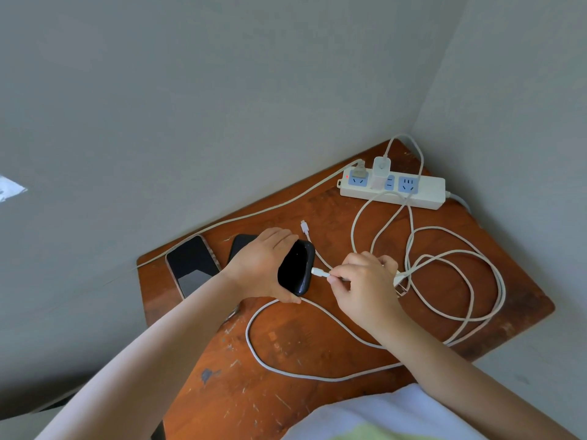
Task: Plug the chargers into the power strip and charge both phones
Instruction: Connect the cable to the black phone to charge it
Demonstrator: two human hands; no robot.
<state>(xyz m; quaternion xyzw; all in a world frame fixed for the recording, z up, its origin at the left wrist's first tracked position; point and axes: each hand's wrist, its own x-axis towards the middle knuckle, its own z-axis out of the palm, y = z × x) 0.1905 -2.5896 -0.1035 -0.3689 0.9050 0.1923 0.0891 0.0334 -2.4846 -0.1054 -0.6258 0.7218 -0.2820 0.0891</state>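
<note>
A worn, reddish-brown wooden surface (317,344), scratched and flecked with pale paint marks, sits in a corner of grey walls. Taking the power strip (392,188) as the landmark, everything else lies toward the viewer or to its left.

Farthest left of the strip, a phone (192,265) with a glossy dark screen and a pale metallic edge lies flat, face up. Just right of it a second dark slab (243,244) lies partly hidden under the left hand (263,265). That hand is wrapped around a rounded, glossy black phone (296,268), gripping it tilted up off the surface.

The right hand (365,284) pinches a white cable connector (319,272) between thumb and fingers, its tip touching the black phone's end; whether it is seated I cannot tell. Between that phone and the strip a second small white connector (305,226) lies loose on the wood.

White braided cables (444,281) sprawl in wide loops in front of the strip and to its right.

The strip itself is a long white plastic bar with pale blue socket faces and a small red light at its left end. A white rounded-square charger (379,174) stands plugged in near its middle, and a greyish plug (360,171) sits in the leftmost socket. No readable writing shows.
</note>
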